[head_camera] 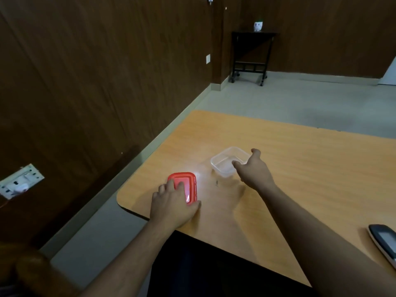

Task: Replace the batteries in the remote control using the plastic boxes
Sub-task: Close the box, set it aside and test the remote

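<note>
A red plastic lid (pixel 186 185) lies flat near the table's left corner. My left hand (pixel 171 205) rests on it, fingers laid over its near end and thumb along its right side. A clear plastic box (pixel 222 166) stands open further back, and nothing shows inside it. My right hand (pixel 254 171) grips its right rim, thumb at the far side and fingers over the near edge. The remote control (pixel 383 241), dark-faced with a light casing, lies at the right edge of the view, partly cut off.
The wooden table (pixel 300 168) has a rounded left corner close to the lid, with grey floor beyond. A wood-panelled wall with a socket plate (pixel 20 181) runs on the left. A small black stand (pixel 250 54) with a white pot is far back.
</note>
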